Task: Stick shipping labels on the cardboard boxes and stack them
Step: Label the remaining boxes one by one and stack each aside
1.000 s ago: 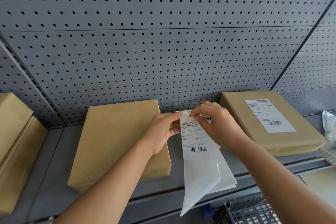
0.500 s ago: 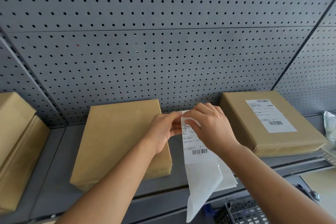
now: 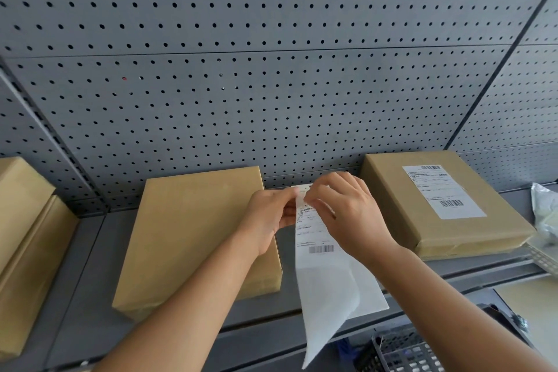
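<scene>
Both hands meet over the shelf (image 3: pixel 90 275). Left hand (image 3: pixel 268 220) and right hand (image 3: pixel 347 217) pinch the top of a shipping label (image 3: pixel 314 238), its backing sheet (image 3: pixel 329 305) dangling past the front edge. Unlabelled box (image 3: pixel 193 235) sits mid-shelf; labelled box (image 3: pixel 440 205) (barcode visible) toward the right end.

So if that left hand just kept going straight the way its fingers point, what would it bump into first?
The left hand points right and slightly away, so it would likely meet the right hand, pinching the same shipping label. Beyond lies the labelled box; depth is uncertain.
</scene>
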Tool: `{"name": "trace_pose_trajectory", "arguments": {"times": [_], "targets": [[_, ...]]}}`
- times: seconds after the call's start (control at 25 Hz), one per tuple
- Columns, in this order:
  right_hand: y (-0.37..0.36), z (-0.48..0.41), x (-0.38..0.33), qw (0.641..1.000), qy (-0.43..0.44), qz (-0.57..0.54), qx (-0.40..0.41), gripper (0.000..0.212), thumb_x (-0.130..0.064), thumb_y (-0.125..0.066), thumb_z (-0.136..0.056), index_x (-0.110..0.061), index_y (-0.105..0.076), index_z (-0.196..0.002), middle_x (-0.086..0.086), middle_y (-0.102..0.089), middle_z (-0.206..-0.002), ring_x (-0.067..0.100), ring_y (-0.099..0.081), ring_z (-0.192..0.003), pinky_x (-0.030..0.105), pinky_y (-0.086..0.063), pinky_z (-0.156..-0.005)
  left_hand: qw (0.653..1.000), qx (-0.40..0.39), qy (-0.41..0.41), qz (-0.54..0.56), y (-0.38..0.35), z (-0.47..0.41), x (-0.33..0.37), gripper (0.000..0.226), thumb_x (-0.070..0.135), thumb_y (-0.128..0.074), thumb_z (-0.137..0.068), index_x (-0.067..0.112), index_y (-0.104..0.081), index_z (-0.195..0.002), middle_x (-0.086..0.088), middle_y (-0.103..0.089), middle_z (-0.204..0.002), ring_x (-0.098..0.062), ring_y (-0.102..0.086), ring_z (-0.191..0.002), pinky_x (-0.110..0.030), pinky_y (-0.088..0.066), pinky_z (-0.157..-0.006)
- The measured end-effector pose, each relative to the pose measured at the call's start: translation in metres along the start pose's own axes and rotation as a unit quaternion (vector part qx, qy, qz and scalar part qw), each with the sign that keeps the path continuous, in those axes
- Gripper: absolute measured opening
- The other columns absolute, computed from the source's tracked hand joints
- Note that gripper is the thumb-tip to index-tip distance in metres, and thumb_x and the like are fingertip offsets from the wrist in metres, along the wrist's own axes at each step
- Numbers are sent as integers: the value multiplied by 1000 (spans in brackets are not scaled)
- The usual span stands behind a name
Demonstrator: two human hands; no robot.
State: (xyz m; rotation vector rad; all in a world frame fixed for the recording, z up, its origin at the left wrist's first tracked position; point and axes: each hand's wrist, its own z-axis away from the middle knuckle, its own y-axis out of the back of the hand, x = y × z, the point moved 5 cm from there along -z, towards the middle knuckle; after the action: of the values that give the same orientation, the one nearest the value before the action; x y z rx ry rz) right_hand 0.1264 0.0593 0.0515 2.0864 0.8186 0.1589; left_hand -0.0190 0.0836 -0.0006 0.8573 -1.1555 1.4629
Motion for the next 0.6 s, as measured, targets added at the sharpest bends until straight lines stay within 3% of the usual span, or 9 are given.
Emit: {"name": "trace_pose_trajectory", "arguments": {"times": [0.16,0.32,0.48,0.6], "targets": [[9,2,0,999,-14,-28,-12,8,-10,-65,-93,-18,-66,-93,-6,-67,-96,21,-58,-96,35,-45,-87,999,28,5,-15,0,-2,-1,30,17,-59,-99,5,-74,-77,-10,-75,-71,-22,-70,-69,-38,-60,-77],[14,6,4,999,-41,-31,-17,8,-10,-64,-93,-18,-66,-93,-7,-67,-93,23,-58,-94,42,-48,-80,998,49,0,-39,0,-1,-1,28,17,-61,-96,8,-74,-74,-10,-73,-73,-21,-68,-67,-31,-59,-68],[33,9,6,996,-54,-71,23,8,-7,-60,-94,-14,-63,-91,-6,-65,-90,24,-55,-88,43,-49,-73,991,72,5,-111,5,-5,1,38,17,-64,-93,13,-57,-55,2,-57,-48,-17,-51,-48,-19,-40,-45],[59,6,5,991,-62,-95,67,8,-4,-59,-95,-10,-63,-92,-4,-64,-89,24,-54,-88,41,-49,-74,990,40,10,-134,4,-12,2,47,8,-66,-94,15,-60,-49,9,-53,-38,-12,-49,-45,-17,-37,-41]]}}
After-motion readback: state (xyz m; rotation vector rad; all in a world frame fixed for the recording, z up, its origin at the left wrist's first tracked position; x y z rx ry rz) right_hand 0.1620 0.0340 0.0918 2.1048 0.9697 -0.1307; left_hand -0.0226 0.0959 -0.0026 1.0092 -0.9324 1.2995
